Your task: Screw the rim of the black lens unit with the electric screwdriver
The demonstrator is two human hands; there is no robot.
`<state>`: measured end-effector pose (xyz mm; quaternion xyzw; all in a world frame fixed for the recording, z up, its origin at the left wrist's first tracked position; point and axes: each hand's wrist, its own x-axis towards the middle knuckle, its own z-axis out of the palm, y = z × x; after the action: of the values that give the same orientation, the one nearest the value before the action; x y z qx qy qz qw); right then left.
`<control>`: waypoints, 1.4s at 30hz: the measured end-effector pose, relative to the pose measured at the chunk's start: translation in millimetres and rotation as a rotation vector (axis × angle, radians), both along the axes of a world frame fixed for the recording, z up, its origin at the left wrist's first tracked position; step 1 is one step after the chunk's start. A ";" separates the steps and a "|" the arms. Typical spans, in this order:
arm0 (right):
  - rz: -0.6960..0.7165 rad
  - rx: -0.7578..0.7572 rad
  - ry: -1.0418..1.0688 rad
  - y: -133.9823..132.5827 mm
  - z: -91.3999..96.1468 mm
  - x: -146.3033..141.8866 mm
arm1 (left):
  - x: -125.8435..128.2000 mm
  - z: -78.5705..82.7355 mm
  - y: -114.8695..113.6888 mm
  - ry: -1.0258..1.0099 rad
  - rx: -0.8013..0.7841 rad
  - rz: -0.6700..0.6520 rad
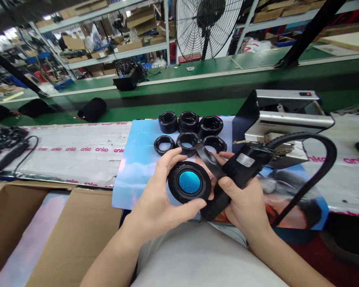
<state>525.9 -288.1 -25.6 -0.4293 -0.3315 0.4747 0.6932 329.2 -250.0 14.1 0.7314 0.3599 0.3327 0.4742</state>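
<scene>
Round part [190, 182], over the blue sheet [140, 159]: gripped at the rim in left hand [163, 199], thumb and fingers curled. Just to the right: black unit [239, 171], in right hand [248, 199], fingers closed around it. Looping from its end: cable [331, 153]. Beyond, on the sheet: six rings [189, 128], in two rows. Right of the rings: metal box [293, 121].

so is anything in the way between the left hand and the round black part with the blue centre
Nothing visible: the left hand holds the round black part directly, thumb and fingers on its rim. The black rings stand beyond it on the table side, not between them.
</scene>
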 end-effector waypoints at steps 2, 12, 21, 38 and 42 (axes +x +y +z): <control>-0.012 0.010 -0.006 0.4 0.1 -0.1 | -2.4 -8.3 -2.4 -0.082 -0.053 -0.019; -0.021 0.010 -0.058 -0.7 1.0 -1.0 | 23.1 -15.1 -5.7 -0.175 0.056 0.215; -0.006 -0.008 -0.025 -2.8 0.4 -0.7 | 22.0 -3.3 0.1 0.022 0.140 0.166; 0.010 -0.007 0.038 -0.9 2.0 -1.6 | 20.2 -7.4 1.8 0.063 0.206 0.150; 0.019 -0.005 0.044 -1.6 0.2 -1.0 | 18.3 -5.8 2.3 0.058 0.225 0.137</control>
<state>524.9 -289.7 -25.4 -0.4172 -0.3189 0.4914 0.6948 347.5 -247.7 8.3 0.7629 0.3829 0.3816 0.3546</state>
